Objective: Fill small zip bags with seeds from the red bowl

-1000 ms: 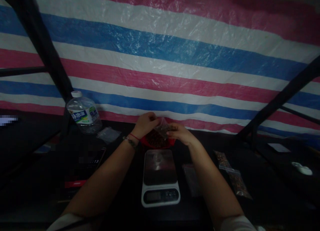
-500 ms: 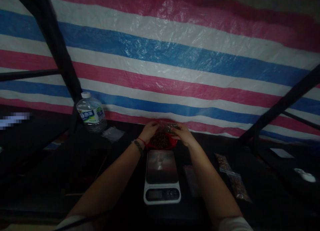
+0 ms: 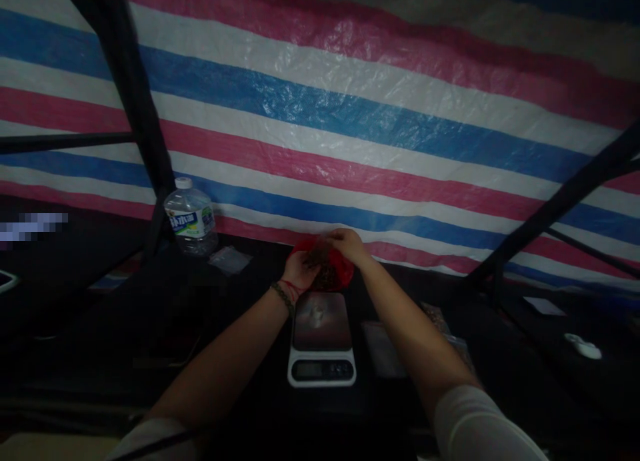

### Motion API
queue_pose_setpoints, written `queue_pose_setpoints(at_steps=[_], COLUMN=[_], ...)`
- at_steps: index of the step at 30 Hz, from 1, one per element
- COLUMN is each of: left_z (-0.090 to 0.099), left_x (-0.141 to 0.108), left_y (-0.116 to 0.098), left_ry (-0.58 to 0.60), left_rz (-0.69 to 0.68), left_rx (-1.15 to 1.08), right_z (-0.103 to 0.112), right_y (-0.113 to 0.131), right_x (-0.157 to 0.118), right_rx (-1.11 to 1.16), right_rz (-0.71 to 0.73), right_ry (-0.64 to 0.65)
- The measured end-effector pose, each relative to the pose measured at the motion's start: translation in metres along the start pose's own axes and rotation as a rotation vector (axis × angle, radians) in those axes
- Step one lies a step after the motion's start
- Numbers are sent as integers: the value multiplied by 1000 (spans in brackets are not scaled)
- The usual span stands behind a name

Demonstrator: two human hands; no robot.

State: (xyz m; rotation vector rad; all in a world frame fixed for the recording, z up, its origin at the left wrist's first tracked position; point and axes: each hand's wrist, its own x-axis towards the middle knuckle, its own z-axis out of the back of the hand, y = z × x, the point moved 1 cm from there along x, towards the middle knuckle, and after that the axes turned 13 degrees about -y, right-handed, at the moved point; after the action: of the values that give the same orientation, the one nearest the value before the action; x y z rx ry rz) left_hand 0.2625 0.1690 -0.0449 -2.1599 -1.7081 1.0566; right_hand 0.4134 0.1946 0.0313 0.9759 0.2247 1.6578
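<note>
Over a red bowl (image 3: pixel 345 273) of small dark brown pieces (image 3: pixel 327 278), both hands are at a small clear plastic bag (image 3: pixel 319 253). My right hand (image 3: pixel 350 244) has its fingers closed on the bag's upper edge. Lower down, my left hand (image 3: pixel 299 272), palm turned up, is closed around the bag's lower part; the dim light hides its fingertips and how much is inside. Just in front of the bowl stands a white kitchen scale (image 3: pixel 323 341) with a bare metal plate.
Flat clear bags (image 3: pixel 383 349) lie right of the scale, and another bag (image 3: pixel 230 260) lies near a large plastic bottle (image 3: pixel 190 218). Filled bags (image 3: pixel 436 316) are partly behind my right forearm. A white mouse-like object (image 3: pixel 583 346) is far right. Striped sheeting (image 3: pixel 350 134) hangs behind.
My left hand has turned palm up and moved under the bag. My right hand has shifted to the bag's top edge. The view has shifted slightly, and my right forearm covers more of the filled bags.
</note>
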Motion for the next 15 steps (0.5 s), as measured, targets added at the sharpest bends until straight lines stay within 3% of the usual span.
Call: queue_pose_setpoints(at_steps=[4, 10, 15], left_z=[-2, -8, -6], left_x=[-9, -19, -23], left_y=[-3, -10, -13], left_ry=[-51, -3, 19], left_rz=[-4, -22, -113], left_rx=[-75, -122, 79], right_z=[0, 0, -1], right_y=[15, 23, 20], right_x=[1, 0, -5], right_rx=[-114, -174, -163], right_rz=[68, 135, 229], right_ry=[-7, -115, -108])
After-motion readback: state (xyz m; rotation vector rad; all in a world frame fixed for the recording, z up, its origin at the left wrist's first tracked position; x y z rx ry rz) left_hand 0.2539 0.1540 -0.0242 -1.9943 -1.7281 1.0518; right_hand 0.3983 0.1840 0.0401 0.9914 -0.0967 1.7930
